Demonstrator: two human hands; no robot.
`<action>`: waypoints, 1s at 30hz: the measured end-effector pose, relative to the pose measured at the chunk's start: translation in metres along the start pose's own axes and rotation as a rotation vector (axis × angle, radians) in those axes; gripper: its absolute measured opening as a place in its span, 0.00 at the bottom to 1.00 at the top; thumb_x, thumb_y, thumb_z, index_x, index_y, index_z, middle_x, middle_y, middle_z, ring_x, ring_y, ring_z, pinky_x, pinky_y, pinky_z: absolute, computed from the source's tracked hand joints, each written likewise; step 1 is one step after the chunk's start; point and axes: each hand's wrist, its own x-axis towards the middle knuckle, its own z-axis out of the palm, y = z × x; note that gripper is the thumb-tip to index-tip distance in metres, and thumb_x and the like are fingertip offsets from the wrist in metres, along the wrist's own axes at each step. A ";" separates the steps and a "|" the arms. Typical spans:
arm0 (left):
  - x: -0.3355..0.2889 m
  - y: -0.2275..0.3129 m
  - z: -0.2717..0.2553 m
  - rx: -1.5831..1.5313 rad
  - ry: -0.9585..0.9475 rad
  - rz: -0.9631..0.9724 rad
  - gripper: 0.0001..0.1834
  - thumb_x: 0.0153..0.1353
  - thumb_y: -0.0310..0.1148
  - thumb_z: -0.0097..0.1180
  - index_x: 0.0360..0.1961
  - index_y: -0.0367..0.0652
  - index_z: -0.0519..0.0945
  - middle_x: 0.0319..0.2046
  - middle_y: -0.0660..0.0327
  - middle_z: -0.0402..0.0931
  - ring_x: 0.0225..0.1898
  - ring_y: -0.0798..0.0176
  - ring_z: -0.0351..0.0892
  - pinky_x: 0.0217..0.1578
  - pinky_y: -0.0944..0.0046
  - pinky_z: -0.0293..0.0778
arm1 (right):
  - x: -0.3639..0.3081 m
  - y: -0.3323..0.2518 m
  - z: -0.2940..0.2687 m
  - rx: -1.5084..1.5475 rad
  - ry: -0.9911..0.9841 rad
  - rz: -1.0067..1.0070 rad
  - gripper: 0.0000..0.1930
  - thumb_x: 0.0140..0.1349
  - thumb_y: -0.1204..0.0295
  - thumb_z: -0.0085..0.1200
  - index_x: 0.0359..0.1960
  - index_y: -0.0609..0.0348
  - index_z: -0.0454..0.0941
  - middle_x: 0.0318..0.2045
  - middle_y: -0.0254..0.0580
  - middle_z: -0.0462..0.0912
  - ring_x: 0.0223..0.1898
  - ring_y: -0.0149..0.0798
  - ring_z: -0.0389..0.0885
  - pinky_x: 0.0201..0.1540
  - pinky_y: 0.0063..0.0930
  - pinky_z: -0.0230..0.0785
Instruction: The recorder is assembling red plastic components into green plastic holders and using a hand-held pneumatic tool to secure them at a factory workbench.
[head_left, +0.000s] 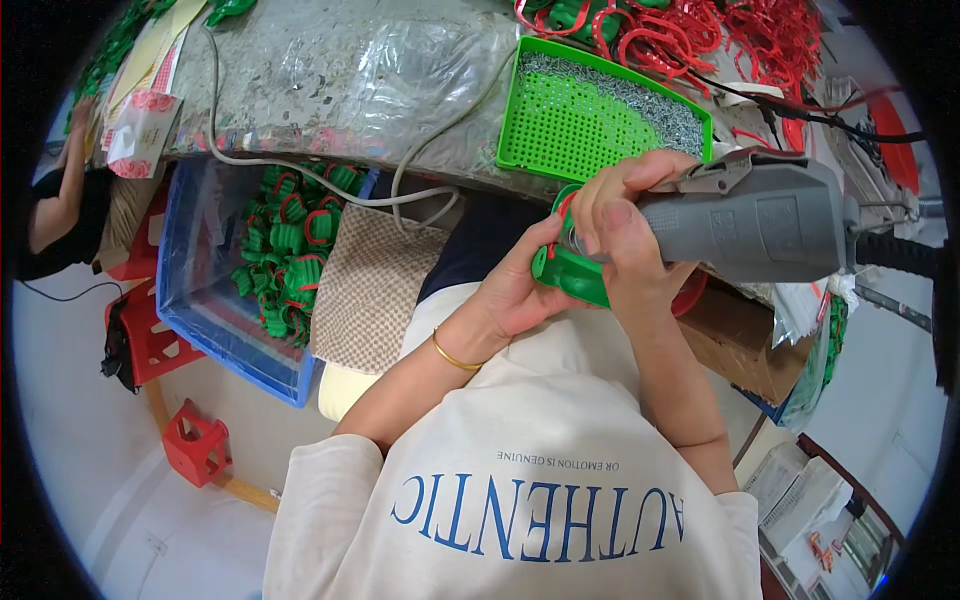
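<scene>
My left hand [515, 290] is closed around a green plastic piece [575, 278] with a bit of red on it, held close to my body below the bench edge. In my right hand [625, 220] is a grey corded power screwdriver [750, 225], lying nearly level with its nose pointing left. That nose meets the green piece; the very tip is hidden behind my fingers. Just beyond my hands, a bright green perforated tray [570, 120] sits at the bench edge, with many small silvery screws [660, 105] heaped toward its far and right sides.
Left of me stands a blue crate [190, 300] of green-and-red pieces [290, 235], beside a checkered cloth [370, 285]. Red straps [650, 40] pile up at the far right. A grey cable [213, 90] crosses the bench [300, 90]. Another person's arm [65, 200] shows far left.
</scene>
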 end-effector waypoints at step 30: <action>-0.122 0.166 0.013 1.655 0.949 0.757 0.20 0.59 0.34 0.58 0.50 0.36 0.75 0.40 0.56 0.79 0.41 0.68 0.77 0.41 0.66 0.73 | 0.105 -0.070 -0.075 -0.215 0.119 -0.024 0.28 0.58 0.64 0.58 0.56 0.68 0.66 0.50 0.46 0.75 0.51 0.38 0.74 0.57 0.33 0.64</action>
